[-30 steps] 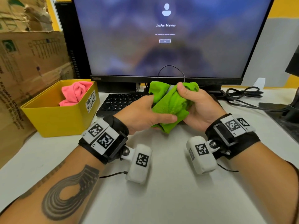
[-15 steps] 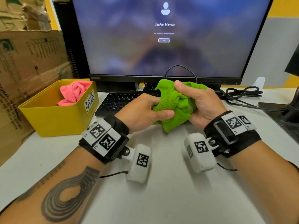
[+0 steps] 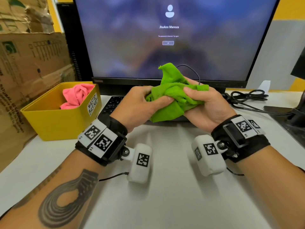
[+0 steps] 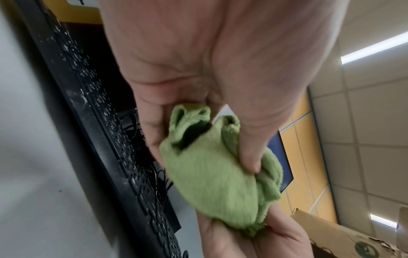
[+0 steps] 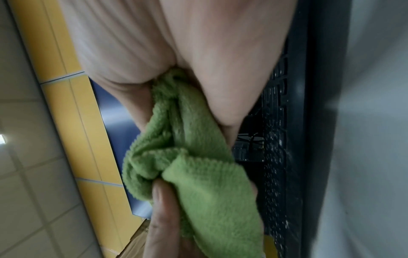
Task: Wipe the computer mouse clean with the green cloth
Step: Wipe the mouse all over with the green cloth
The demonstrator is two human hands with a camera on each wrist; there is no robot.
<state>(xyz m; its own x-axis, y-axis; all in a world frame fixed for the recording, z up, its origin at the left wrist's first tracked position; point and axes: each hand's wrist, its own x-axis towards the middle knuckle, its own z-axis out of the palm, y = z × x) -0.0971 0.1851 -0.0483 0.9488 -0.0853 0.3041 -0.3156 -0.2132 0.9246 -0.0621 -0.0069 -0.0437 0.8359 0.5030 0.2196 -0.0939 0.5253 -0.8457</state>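
Both hands hold the bunched green cloth (image 3: 171, 96) in the air above the keyboard, in front of the monitor. My left hand (image 3: 153, 98) grips it from the left, thumb pressed into the folds. My right hand (image 3: 194, 91) grips it from the right, thumb on top. The computer mouse is wrapped inside; only a dark sliver of the mouse (image 4: 195, 134) shows between folds of the cloth (image 4: 212, 178) in the left wrist view. Its black cable (image 3: 194, 71) arcs up out of the bundle. The right wrist view shows only cloth (image 5: 198, 174) and fingers.
A yellow waste basket (image 3: 49, 123) holding a pink cloth (image 3: 76, 95) stands at the left. The black keyboard (image 3: 112, 104) lies under the hands, and the monitor (image 3: 165, 38) stands behind. Cardboard boxes (image 3: 29, 71) line the left edge. Coiled black cables (image 3: 247, 96) lie at the right.
Both hands have lifted the cloth bundle higher and slightly right. The cloth has been turned and regripped, and one corner now sticks up in front of the screen.
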